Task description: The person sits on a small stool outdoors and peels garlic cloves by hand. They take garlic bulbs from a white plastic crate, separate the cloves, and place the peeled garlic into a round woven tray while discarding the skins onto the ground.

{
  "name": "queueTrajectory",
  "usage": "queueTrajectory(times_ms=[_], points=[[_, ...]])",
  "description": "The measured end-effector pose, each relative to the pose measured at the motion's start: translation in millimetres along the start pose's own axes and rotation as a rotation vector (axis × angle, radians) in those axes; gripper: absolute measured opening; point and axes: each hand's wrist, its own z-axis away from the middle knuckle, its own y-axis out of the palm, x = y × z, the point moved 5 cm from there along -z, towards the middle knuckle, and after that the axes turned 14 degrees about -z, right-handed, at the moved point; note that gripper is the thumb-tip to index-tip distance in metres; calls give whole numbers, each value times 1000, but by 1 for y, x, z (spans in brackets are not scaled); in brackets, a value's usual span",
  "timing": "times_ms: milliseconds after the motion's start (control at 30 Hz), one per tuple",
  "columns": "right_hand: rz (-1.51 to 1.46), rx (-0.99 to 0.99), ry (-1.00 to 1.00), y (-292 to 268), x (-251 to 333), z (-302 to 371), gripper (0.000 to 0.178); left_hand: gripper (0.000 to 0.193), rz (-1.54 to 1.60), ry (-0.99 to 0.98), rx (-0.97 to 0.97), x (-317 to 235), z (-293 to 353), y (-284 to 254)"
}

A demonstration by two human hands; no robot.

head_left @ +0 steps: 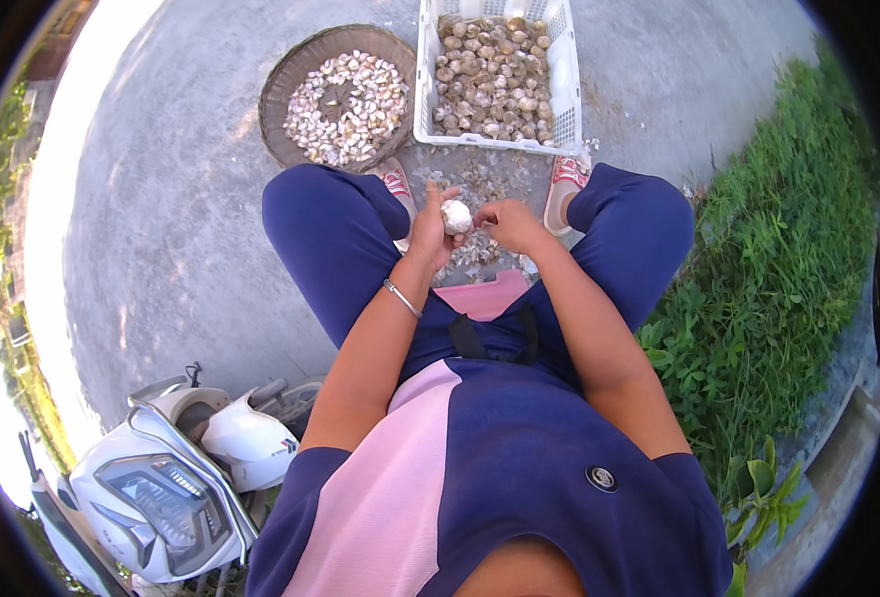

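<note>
A white garlic bulb (456, 216) rests in my left hand (428, 234), whose fingers curl round it from the left and below. Close to its right side, my right hand (512, 225) is closed in a pinch. Whatever sits between those fingertips is too small to make out. Beyond my hands, a round woven basket (279, 111) holds loose garlic cloves (355, 85), spread in a ring. To its right, a white plastic crate (566, 75) contains many whole garlic bulbs (495, 85) with brownish skins. Papery garlic skins (477, 249) litter the ground beneath my hands.
My knees, in dark blue trousers (326, 244), frame the work area, with my feet in pale shoes (563, 184) near the crate. Green plants (759, 269) grow along the right. A white scooter (161, 497) stands at lower left on the grey concrete ground (181, 199).
</note>
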Motion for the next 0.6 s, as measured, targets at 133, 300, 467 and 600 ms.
queueTrajectory(times_ms=[133, 300, 467, 600], points=[[78, -233, -174, -8, 6, 3, 34, 66, -16, -11, -45, 5, -3, -4], [-472, -92, -118, -9, 22, 5, 30, 68, -47, -40, -80, 4, -5, -2], [-462, -103, -144, -6, 45, 14, 29, 65, -81, -33, -90, 7, -8, -4], [-355, -164, -170, -8, 51, 18, 27, 61, -89, -18, -104, 8, -9, -5]])
